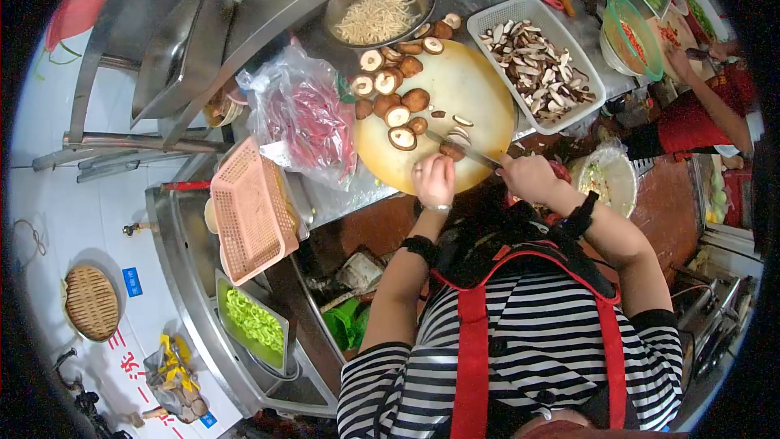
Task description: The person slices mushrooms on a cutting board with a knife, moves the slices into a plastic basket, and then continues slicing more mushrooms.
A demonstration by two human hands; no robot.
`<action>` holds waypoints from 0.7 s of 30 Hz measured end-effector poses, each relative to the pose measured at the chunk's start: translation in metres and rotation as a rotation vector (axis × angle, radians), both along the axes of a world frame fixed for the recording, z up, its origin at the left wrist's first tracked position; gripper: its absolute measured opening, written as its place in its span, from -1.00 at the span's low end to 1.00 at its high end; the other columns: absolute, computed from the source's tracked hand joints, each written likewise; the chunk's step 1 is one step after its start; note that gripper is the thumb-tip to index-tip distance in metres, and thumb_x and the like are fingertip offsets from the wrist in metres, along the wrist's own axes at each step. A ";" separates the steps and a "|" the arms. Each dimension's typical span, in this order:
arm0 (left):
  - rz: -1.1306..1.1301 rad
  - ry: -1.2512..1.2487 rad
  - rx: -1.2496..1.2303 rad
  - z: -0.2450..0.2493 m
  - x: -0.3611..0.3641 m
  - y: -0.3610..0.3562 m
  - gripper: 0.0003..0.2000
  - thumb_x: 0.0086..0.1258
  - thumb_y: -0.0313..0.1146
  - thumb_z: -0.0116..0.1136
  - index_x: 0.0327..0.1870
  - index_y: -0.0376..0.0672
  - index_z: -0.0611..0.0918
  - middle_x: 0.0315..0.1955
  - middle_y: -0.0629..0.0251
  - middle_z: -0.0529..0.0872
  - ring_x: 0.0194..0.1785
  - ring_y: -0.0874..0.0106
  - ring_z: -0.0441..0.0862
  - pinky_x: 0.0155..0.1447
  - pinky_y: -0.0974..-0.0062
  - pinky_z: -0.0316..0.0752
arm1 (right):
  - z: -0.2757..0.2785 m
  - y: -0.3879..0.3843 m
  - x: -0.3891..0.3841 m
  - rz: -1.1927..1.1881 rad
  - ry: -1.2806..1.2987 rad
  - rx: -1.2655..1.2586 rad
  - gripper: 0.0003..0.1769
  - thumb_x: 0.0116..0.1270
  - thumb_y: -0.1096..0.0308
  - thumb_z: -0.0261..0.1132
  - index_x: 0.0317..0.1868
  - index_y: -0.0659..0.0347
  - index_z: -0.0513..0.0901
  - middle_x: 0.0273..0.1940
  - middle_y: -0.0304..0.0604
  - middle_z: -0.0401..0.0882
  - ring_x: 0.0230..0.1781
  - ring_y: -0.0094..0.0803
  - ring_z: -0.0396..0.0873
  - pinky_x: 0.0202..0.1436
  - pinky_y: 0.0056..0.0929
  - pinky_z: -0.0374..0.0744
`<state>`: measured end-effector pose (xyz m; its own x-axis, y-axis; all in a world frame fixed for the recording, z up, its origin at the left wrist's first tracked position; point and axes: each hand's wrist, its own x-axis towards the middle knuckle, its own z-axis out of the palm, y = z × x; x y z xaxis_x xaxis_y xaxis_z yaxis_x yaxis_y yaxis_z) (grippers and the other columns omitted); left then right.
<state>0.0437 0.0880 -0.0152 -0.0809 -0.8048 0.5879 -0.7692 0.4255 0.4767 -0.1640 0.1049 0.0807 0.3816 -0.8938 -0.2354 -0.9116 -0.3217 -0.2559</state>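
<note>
Centre frame: the left hand point(434, 180) presses one mushroom point(452, 149) onto the round board point(479, 89). The right hand point(528, 176) grips one knife point(467, 152). About fifteen whole mushrooms point(397, 102) lie above-left.

1 brown round mushroom point(452, 149) lies near the front edge of a round pale yellow chopping board point(475, 85), pressed down by the bent fingers of the left hand point(433, 180). A long silver metal knife point(471, 154) slants across it, blade down, with its handle inside the right hand point(526, 177).
</note>
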 end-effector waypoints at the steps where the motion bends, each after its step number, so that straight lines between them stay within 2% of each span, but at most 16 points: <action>1: 0.003 0.039 -0.002 0.001 -0.001 -0.001 -0.92 0.08 -0.45 0.24 -0.41 -0.12 0.58 -0.33 0.30 0.60 -0.26 0.26 0.52 -0.14 0.31 0.39 | 0.009 0.000 -0.001 0.000 0.001 -0.003 -0.69 0.32 0.14 0.04 -0.33 0.27 0.46 -0.60 0.00 0.57 -0.61 -0.11 0.58 -0.56 -0.16 0.52; 3: 0.009 0.081 0.000 0.003 -0.002 -0.001 -0.92 0.08 -0.46 0.23 -0.41 -0.13 0.58 -0.33 0.30 0.60 -0.27 0.25 0.52 -0.14 0.31 0.39 | 0.021 0.004 -0.001 -0.008 -0.042 -0.025 -0.69 0.33 0.15 0.04 -0.32 0.27 0.46 -0.60 0.00 0.57 -0.61 -0.12 0.59 -0.57 -0.19 0.52; 6: 0.031 0.119 -0.028 0.003 -0.002 0.002 -0.91 0.07 -0.47 0.24 -0.42 -0.14 0.57 -0.34 0.30 0.60 -0.27 0.26 0.52 -0.14 0.33 0.38 | -0.010 0.010 0.006 -0.017 -0.027 -0.003 -0.68 0.32 0.15 0.04 -0.29 0.28 0.44 -0.61 -0.01 0.56 -0.62 -0.11 0.58 -0.56 -0.19 0.52; 11: 0.049 -0.037 0.005 0.007 -0.004 -0.001 -0.93 0.09 -0.43 0.24 -0.43 -0.13 0.60 -0.34 0.27 0.62 -0.24 0.26 0.54 -0.10 0.33 0.41 | -0.006 0.006 0.005 -0.001 -0.006 -0.019 -0.69 0.32 0.16 0.05 -0.28 0.29 0.44 -0.62 0.00 0.55 -0.62 -0.09 0.57 -0.55 -0.17 0.53; 15: 0.048 0.095 0.019 0.007 0.003 0.003 -0.93 0.10 -0.41 0.24 -0.43 -0.14 0.60 -0.34 0.26 0.61 -0.21 0.24 0.53 -0.10 0.31 0.41 | 0.010 0.007 0.004 -0.037 -0.078 -0.040 -0.69 0.32 0.15 0.04 -0.27 0.28 0.45 -0.60 0.01 0.56 -0.60 -0.08 0.58 -0.53 -0.16 0.54; 17: 0.074 0.089 0.029 0.007 0.004 0.005 -0.92 0.10 -0.41 0.24 -0.42 -0.15 0.60 -0.34 0.25 0.61 -0.21 0.23 0.53 -0.09 0.30 0.41 | -0.016 0.011 0.006 -0.026 -0.074 -0.015 -0.69 0.32 0.15 0.04 -0.24 0.28 0.44 -0.60 0.02 0.56 -0.60 -0.07 0.58 -0.54 -0.15 0.53; 21: 0.040 -0.008 0.037 0.002 0.004 -0.002 -0.92 0.08 -0.42 0.23 -0.40 -0.13 0.61 -0.35 0.26 0.61 -0.22 0.23 0.53 -0.08 0.32 0.40 | -0.010 0.003 0.009 -0.008 -0.015 0.003 -0.68 0.31 0.15 0.05 -0.21 0.30 0.43 -0.59 0.03 0.56 -0.58 -0.03 0.57 -0.53 -0.09 0.51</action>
